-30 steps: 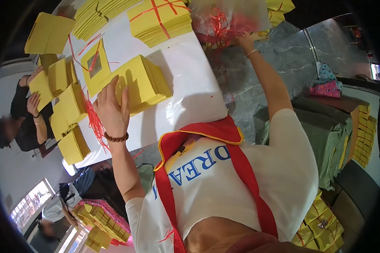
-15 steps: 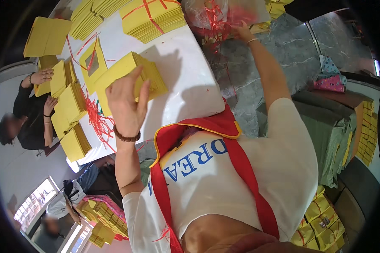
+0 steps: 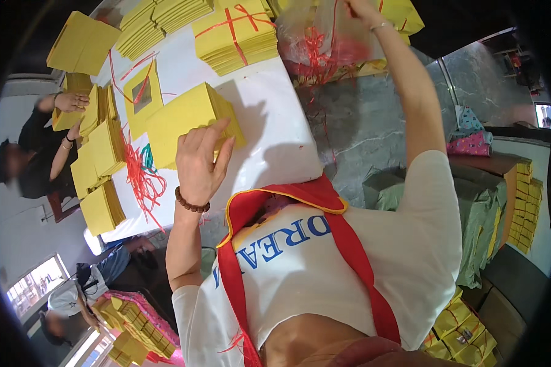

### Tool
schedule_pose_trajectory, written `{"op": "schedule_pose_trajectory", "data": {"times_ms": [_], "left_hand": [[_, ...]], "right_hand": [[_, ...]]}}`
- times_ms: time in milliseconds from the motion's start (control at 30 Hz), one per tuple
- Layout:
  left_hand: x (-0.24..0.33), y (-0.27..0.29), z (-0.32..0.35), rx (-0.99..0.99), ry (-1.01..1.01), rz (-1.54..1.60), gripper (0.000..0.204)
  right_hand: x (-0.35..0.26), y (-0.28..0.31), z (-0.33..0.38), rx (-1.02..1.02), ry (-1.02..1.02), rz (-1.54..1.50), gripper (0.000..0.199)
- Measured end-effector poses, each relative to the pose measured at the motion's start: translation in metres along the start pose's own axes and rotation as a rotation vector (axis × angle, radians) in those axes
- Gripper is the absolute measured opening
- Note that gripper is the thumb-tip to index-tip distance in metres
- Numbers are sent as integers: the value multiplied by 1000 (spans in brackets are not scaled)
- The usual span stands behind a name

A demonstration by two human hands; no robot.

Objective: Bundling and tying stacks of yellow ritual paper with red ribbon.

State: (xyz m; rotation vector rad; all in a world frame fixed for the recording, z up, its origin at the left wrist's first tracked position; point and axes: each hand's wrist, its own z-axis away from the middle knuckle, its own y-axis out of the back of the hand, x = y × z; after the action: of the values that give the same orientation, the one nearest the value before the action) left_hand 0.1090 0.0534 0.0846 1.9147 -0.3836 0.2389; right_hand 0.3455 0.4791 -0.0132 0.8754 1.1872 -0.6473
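My left hand rests with its fingers on the near edge of a thick stack of yellow paper sheets lying on the white table. My right hand is stretched far out and grips the top of a clear plastic bag holding red strings. The bag hangs past the table's right end, above the grey floor. A beaded bracelet sits on my left wrist.
Tied yellow stacks lie at the far end; loose red strings and more stacks lie to the left. A person in black handles sheets at the left side. Green sacks and yellow boxes stand at right.
My left hand has slid with the yellow stack toward the table's near edge. My right hand has risen higher on the plastic bag.
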Motion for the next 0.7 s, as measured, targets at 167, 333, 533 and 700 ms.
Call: {"op": "schedule_pose_trajectory", "data": {"times_ms": [167,333,533,700], "left_hand": [[4,-2,-7,41,1,95,27],[11,5,-30,-1,353,940,25],[35,13,-64,-210,555,2043,42],[29,54,-31,-413,319,1660,38]], "right_hand": [[-146,8,12,146,276,-113,27],[-229,-73,135,-37,424,164,34],[-139,-205,254,-722,548,112,22],[-68,-232,269,-901,123,-605,39]]}}
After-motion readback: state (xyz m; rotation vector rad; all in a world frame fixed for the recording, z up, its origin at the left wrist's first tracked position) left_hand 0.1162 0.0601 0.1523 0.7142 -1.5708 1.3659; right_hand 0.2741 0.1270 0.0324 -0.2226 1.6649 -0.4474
